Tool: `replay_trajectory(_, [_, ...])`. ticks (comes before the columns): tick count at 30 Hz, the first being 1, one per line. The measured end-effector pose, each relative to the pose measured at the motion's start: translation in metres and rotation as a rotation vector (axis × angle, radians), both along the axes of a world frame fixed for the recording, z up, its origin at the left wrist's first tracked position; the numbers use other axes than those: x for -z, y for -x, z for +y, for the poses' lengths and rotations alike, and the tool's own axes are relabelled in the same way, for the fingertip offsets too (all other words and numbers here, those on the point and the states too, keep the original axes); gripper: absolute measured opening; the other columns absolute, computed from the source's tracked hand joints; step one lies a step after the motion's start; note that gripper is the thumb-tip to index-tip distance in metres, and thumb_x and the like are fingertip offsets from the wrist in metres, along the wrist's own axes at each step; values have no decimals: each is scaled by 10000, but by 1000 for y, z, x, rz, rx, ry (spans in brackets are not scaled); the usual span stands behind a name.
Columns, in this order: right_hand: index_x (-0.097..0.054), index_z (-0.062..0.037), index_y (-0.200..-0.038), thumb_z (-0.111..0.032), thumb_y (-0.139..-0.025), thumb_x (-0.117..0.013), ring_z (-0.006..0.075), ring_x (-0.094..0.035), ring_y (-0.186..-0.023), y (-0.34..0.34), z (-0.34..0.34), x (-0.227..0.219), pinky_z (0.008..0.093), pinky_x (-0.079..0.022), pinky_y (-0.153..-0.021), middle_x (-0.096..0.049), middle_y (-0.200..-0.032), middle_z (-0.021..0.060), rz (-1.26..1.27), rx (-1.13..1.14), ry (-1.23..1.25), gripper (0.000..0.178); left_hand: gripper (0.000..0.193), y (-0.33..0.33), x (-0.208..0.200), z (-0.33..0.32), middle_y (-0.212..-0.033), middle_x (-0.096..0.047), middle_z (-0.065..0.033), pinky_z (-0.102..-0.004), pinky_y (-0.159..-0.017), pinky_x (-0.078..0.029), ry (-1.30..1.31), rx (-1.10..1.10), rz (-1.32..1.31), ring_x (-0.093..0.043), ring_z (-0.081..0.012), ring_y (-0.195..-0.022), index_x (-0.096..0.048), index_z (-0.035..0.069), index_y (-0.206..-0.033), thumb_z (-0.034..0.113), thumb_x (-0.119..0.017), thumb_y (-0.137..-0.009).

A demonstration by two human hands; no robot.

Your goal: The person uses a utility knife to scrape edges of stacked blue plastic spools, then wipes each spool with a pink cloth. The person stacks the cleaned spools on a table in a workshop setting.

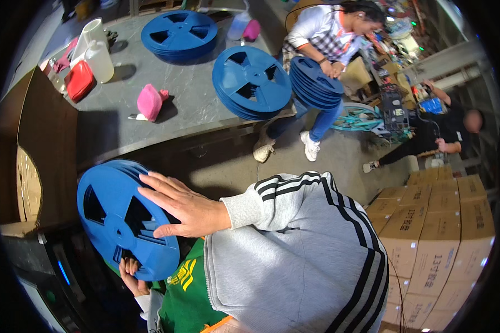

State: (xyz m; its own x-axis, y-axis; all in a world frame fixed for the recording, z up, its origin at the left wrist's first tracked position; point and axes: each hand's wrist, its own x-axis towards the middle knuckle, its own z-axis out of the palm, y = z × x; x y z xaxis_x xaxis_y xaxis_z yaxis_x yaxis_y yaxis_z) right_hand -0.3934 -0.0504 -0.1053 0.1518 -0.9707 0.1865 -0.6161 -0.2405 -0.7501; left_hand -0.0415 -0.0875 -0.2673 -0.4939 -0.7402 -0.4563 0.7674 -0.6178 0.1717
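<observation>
A stack of blue plastic reels (108, 225), with wedge-shaped openings and a small hub hole, is held tilted in front of my body. My left hand (130, 276) is at the lower edge of the stack, its fingers curled through an opening and gripping it. Across the upper right rim lies my right hand (186, 210), flat, its fingers stretched out and the thumb apart. My right arm wears a grey sleeve with black stripes. Part of my left hand is hidden behind the reels.
Two more blue reel stacks (179, 33) (251, 83) sit on the grey table (114, 125). Also there are a pink bundle (150, 102), a red pouch (79, 81) and a bottle (99, 62). An open carton (50, 119) stands left, stacked cartons (422, 233) right. A co-worker (322, 39) handles reels.
</observation>
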Motion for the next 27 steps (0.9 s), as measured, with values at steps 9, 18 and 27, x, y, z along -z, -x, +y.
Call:
replay_trajectory(9, [-319,90,-1446,-363,-894,-679,419,-311,-1413,22,10,25,436,-301,-1158,-285,-1522,286,-13,43,-445,800,360,11,15,-17,-606,-283,39,-229,-518,-337,-47,36,-158,-302,-70,-513,-352,122,-692,130,-534,-1003])
replay_trajectory(18, [-492,-14,-1375,-494,-899,-630,411,-558,-1193,128,132,4,465,-448,-1012,-593,-1279,239,539,2,-1259,690,348,26,23,-30,-597,-271,35,-239,-534,-354,-49,216,-88,-309,-75,-502,-360,120,-700,150,-506,-1015])
replay_trajectory(27, [-520,-113,-1379,-472,-883,-674,183,-640,-1060,168,308,-3,399,-530,-814,-616,-1267,44,-320,566,-1537,631,318,45,32,-35,-610,-298,30,-258,-552,-379,8,398,34,-325,-87,-513,-381,112,-716,141,-486,-1015])
